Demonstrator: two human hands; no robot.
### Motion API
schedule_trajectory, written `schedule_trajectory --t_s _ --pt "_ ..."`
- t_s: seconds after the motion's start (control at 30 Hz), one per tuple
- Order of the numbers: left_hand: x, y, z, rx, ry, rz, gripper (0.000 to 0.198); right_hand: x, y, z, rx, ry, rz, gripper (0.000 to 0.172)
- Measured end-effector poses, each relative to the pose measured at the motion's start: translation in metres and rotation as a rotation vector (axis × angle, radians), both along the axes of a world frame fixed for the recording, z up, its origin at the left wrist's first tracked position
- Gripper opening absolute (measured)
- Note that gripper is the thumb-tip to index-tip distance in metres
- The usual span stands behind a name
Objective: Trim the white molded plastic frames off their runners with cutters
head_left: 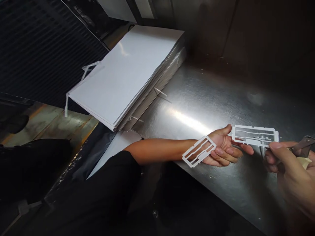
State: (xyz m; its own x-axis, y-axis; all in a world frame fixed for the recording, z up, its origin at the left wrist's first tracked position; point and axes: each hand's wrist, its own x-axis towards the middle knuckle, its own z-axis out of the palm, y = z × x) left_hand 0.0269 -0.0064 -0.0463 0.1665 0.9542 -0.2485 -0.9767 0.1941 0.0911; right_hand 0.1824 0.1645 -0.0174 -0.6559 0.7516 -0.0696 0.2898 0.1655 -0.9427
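While I keep the left hand (222,144) palm up over the table (221,106), its curled fingers hold one end of a slotted white frame (204,154), which slants across the wrist. The right hand (292,167), near the right edge of my view, is clamped on a second white frame (253,142), its thumb pressing one corner; this frame lies nearly level, just beside the left hand, and I cannot tell whether the left fingers touch it. A dark brown object (304,146), partly hidden, also sits in the right hand, but I cannot identify it.

Beyond the left forearm (159,151), a thick stack of white sheets (133,65) takes up the far left part of the table, well apart from both frames. Thin pale strips (161,92) jut from its near side, and a white tie (66,106) hangs at its left corner. The forearm crosses my view and hides part of the metal surface. To the left I see a dark ribbed panel (49,49), worn floor (49,124) and black plastic sheeting (94,150); a dark wall (258,29) closes off the back.
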Motion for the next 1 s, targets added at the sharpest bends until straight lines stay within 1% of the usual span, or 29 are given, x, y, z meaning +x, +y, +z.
schedule_trajectory --t_s 0.1,0.2,0.33,0.47,0.67,0.83,0.9,0.97,1.0 --pt "-0.001 0.002 0.000 -0.037 0.011 -0.035 0.109 0.000 0.001 0.000 -0.012 0.001 0.015 0.028" --pt "-0.003 0.004 -0.001 -0.058 0.016 -0.049 0.109 0.000 0.004 -0.004 -0.054 0.021 0.045 0.031" --pt "-0.004 0.006 -0.007 -0.040 0.018 -0.095 0.101 0.003 0.007 -0.008 -0.054 0.020 0.074 0.037" --pt "-0.006 0.008 -0.012 -0.007 -0.005 -0.138 0.092 0.004 0.008 -0.007 -0.014 -0.015 0.087 0.040" --pt "-0.005 0.007 -0.011 0.006 -0.017 -0.119 0.089 0.001 0.009 -0.009 -0.042 0.005 0.087 0.041" --pt "-0.005 0.007 -0.009 -0.012 0.007 -0.135 0.091 -0.001 0.006 -0.009 -0.030 -0.005 0.092 0.040" --pt "-0.005 0.007 -0.007 -0.027 0.037 -0.107 0.091 -0.001 0.003 -0.004 0.029 0.019 0.067 0.037" --pt "-0.005 0.007 -0.004 -0.052 0.109 -0.067 0.089 0.003 0.000 0.002 0.188 0.039 -0.019 0.033" --pt "-0.004 0.007 -0.003 -0.074 0.168 -0.039 0.085 0.006 0.000 0.005 0.267 0.040 -0.071 0.032"
